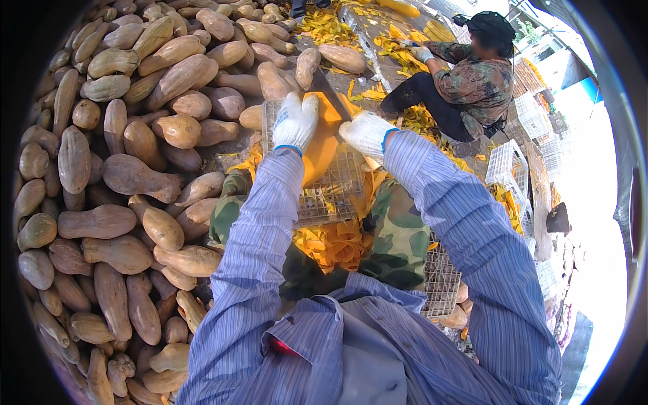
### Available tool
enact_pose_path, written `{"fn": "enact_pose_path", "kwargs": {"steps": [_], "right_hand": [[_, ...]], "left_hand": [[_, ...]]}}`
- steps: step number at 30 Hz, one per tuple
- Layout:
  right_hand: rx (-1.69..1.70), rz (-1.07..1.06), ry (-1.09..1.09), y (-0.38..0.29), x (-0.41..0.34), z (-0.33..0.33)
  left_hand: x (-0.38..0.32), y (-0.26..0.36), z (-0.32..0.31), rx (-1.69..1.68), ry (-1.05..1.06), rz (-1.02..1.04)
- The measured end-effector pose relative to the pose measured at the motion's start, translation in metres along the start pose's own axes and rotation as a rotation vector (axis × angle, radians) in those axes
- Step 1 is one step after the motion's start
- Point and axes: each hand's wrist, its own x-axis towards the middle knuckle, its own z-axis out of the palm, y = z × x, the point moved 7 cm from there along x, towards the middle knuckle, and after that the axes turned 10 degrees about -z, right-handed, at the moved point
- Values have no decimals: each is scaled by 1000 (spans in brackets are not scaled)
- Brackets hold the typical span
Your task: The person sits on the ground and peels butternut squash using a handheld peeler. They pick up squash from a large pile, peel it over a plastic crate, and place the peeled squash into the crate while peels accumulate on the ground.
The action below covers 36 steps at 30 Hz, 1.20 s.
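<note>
A piece of orange, peeled squash [320,152] is held upright over a plastic mesh crate [326,205] between my knees. My left hand [296,121], in a white knit glove with a blue cuff, grips its left side. My right hand [368,135], gloved the same way, is closed around the handle of a broad dark-bladed knife [329,91]; the fingers hide the handle. The blade lies against the upper right of the squash, pointing away from me. How deep it sits in the flesh I cannot tell. Orange peelings [334,245] lie between my legs.
Unpeeled tan squashes [142,177] are heaped all along the left. A co-worker [473,81] in gloves sits at the upper right beside strewn peelings [326,25]. White plastic crates [509,167] stand on the right, and another mesh crate [440,278] is by my right thigh.
</note>
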Motion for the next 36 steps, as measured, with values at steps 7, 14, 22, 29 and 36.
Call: {"fn": "enact_pose_path", "kwargs": {"steps": [7, 14, 22, 29, 36], "right_hand": [[14, 160, -35, -2, 24, 14], [-140, -241, -172, 4, 44, 61], [166, 56, -333, -47, 52, 118], [590, 313, -230, -84, 114, 246], [1106, 700, -17, -106, 98, 236]], "left_hand": [[22, 34, -3, 267, 74, 412], [9, 45, 16, 208, 33, 690], [-3, 56, 7, 480, 50, 603], [-3, 85, 5, 813, -281, 570], [6, 70, 22, 884, -362, 716]]}}
